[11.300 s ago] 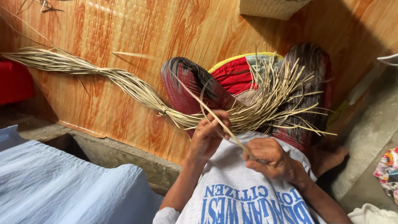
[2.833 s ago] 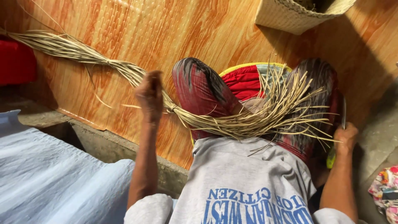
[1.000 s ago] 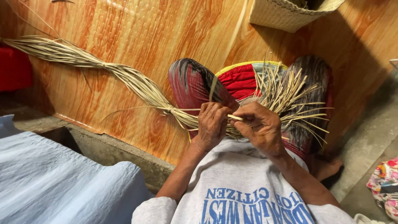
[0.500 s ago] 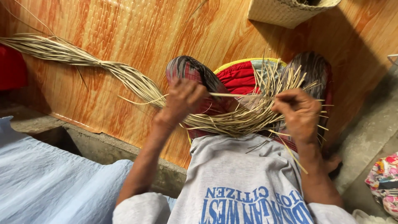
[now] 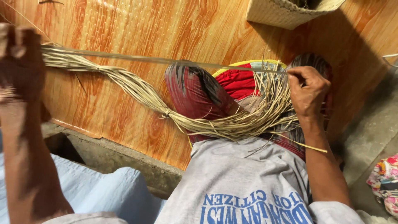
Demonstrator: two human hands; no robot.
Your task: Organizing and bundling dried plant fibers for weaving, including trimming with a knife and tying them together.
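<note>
One strand stretched between two hands

One long straw strand point(image 5: 166, 60) runs nearly level, left to right, above the lap. The left hand point(image 5: 20, 62) has its grip clenched on one end; the right hand point(image 5: 309, 91) pinches the other. One tied straw bundle point(image 5: 137, 89) lies below on the floor.

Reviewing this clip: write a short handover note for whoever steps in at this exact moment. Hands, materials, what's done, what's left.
Left hand: raised far left, fist shut on one end of a single straw strand.
Right hand: pinches the strand's other end over the lap; the strand is stretched taut between both.
Straw bundle: lies across the wood-pattern floor into the lap, strand ends fanned out.
Woven basket: top right.
Done: one strand separated. Left: the bundle's other strands.
</note>
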